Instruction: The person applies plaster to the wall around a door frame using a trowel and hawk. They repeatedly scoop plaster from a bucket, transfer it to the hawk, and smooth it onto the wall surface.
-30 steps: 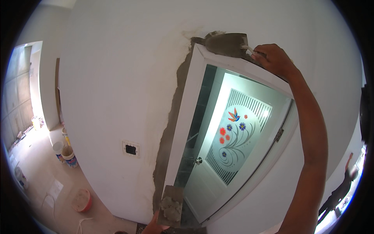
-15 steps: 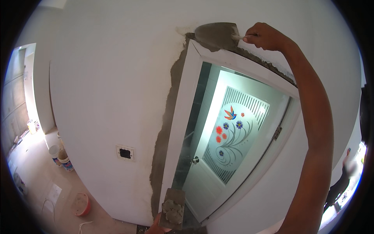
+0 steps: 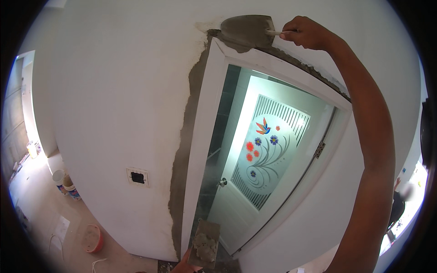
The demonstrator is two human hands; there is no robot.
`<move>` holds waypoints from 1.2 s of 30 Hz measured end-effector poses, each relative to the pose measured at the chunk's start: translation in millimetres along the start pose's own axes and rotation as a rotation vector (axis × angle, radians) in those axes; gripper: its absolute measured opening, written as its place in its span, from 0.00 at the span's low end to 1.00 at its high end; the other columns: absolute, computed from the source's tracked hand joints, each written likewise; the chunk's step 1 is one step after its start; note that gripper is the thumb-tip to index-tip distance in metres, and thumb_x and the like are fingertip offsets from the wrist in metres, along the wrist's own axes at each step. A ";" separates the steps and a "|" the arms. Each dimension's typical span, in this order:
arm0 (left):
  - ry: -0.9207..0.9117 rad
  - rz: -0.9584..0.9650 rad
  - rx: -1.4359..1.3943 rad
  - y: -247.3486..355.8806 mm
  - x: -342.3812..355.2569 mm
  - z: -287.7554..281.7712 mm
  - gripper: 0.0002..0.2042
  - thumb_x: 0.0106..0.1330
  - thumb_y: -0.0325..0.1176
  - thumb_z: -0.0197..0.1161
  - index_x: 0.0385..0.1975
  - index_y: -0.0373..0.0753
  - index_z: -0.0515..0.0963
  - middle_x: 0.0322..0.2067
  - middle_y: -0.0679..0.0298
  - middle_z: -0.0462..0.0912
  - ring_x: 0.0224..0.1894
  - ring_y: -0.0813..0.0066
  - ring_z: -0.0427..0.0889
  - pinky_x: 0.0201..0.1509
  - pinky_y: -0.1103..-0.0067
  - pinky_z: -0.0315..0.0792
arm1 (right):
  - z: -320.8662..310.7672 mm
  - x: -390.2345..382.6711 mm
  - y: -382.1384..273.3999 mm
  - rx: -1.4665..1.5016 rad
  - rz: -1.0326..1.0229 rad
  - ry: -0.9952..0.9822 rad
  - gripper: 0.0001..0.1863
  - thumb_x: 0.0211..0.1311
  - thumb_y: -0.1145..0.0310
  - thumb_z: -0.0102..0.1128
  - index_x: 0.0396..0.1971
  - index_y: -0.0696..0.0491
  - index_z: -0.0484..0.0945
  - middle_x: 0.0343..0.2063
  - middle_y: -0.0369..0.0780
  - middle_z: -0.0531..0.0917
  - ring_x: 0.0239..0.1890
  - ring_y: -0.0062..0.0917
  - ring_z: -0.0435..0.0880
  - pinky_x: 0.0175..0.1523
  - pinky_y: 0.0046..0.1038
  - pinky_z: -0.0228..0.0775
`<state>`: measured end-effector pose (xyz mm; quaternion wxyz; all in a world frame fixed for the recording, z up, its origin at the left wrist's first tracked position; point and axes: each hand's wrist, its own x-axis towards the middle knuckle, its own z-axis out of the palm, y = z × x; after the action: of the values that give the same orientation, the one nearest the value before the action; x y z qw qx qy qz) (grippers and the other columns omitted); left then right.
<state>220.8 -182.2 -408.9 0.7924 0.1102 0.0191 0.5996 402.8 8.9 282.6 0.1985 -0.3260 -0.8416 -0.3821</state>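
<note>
Dull grey, a trowel [image 3: 255,32] is lying with its broad blade [image 3: 240,31] over the white wall [image 3: 114,113], just above the upper left corner of the white door frame [image 3: 204,136]. The right hand [image 3: 304,32] is holding the trowel by its pale handle [image 3: 274,33]; the grip is narrow, with thumb and fingers pinching the handle's outer end. The trowel's long axis is running nearly level, the rounded blade end pointing left and the handle pointing right. At the lower edge of the view, the left hand [image 3: 183,265] is holding a rectangular board [image 3: 207,226] at its lower left side; most of this grip's fingers are being hidden. The board's long axis is running near upright, its top end leaning slightly right. A mortar heap [image 3: 205,248] is resting on the board.
</note>
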 end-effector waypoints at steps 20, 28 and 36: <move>-0.001 0.023 -0.013 11.3 -24.1 -8.5 0.19 0.72 0.39 0.56 0.59 0.40 0.70 0.53 0.58 0.78 0.51 0.66 0.81 0.53 0.69 0.78 | -4.9 2.3 -44.3 -0.005 -0.078 0.086 0.18 0.67 0.58 0.58 0.32 0.61 0.81 0.16 0.42 0.75 0.20 0.26 0.67 0.30 0.33 0.62; -0.039 -0.014 -0.059 16.3 -18.9 -17.5 0.19 0.72 0.39 0.57 0.59 0.40 0.70 0.52 0.58 0.78 0.50 0.66 0.81 0.52 0.69 0.78 | -5.2 6.3 -43.7 -0.002 -0.063 0.087 0.17 0.67 0.59 0.58 0.31 0.60 0.81 0.19 0.43 0.77 0.24 0.29 0.74 0.33 0.34 0.67; 0.029 0.060 0.083 11.5 9.9 18.2 0.21 0.70 0.43 0.59 0.59 0.40 0.70 0.49 0.58 0.80 0.45 0.67 0.83 0.45 0.71 0.81 | 35.7 -76.3 47.3 0.068 0.145 0.292 0.21 0.69 0.52 0.56 0.45 0.56 0.83 0.38 0.40 0.85 0.38 0.29 0.80 0.48 0.30 0.71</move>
<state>215.7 -172.5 -387.8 0.7684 0.1349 0.0522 0.6233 486.9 29.6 239.9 0.3564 -0.3200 -0.7906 -0.3814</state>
